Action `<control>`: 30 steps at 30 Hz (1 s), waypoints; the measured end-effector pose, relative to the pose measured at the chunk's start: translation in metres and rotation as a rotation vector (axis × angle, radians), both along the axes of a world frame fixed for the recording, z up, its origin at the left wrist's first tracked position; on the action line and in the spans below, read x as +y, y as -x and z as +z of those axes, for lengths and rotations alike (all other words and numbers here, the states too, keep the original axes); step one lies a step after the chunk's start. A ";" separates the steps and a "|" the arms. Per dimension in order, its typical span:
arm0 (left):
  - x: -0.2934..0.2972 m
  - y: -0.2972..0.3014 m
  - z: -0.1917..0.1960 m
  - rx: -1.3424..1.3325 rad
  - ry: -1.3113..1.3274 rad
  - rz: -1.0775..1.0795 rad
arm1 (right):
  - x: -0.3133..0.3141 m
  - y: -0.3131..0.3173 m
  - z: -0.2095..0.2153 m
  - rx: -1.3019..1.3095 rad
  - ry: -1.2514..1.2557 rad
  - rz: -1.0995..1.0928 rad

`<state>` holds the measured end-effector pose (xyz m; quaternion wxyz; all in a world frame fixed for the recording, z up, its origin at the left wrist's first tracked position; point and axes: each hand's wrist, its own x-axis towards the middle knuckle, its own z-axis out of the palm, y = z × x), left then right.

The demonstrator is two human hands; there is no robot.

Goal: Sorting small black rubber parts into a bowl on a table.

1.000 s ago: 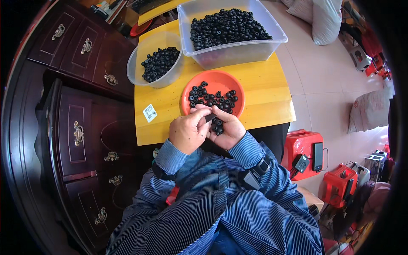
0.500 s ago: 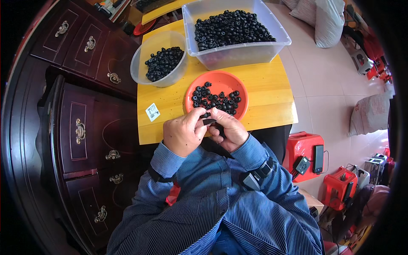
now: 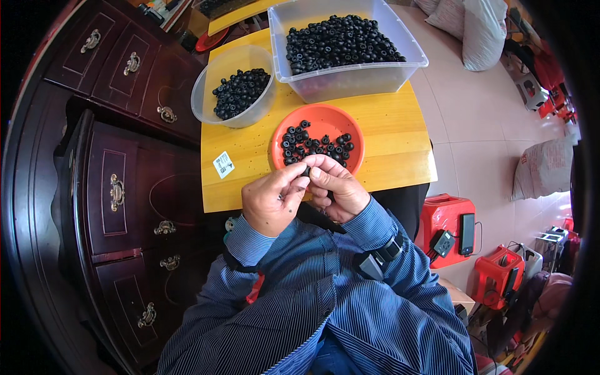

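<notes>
Head view: small black piece (image 3: 306, 170) between left fingers (image 3: 287, 175) and right fingers (image 3: 330, 180)

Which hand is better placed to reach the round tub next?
Probably the left hand: it's nearer the tub; the right hand sits farther right. Both, though, meet at a black piece.

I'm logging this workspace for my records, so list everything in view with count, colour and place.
small part: one showing, black, at the hands' fingertips
loose parts: many, black, in dish, tub and bin
dish: one, orange-red, table's near side
tub: one, translucent, left of bin
bin: one, translucent, table's far side
table: one, yellow, centre
label: one, white, table's left
drawers: several, dark brown, left
sacks: several, whitish, right
red stools: at least two, right
far clutter: unclear
shirt: one, striped blue, worn
left hand: one, near dish
right hand: one, near dish
</notes>
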<state>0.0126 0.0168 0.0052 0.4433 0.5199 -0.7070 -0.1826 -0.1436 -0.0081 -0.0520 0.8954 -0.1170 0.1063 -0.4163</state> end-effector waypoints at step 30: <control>-0.008 -0.009 0.024 -0.284 -0.167 -0.153 | -0.002 0.004 -0.008 -0.088 0.055 0.070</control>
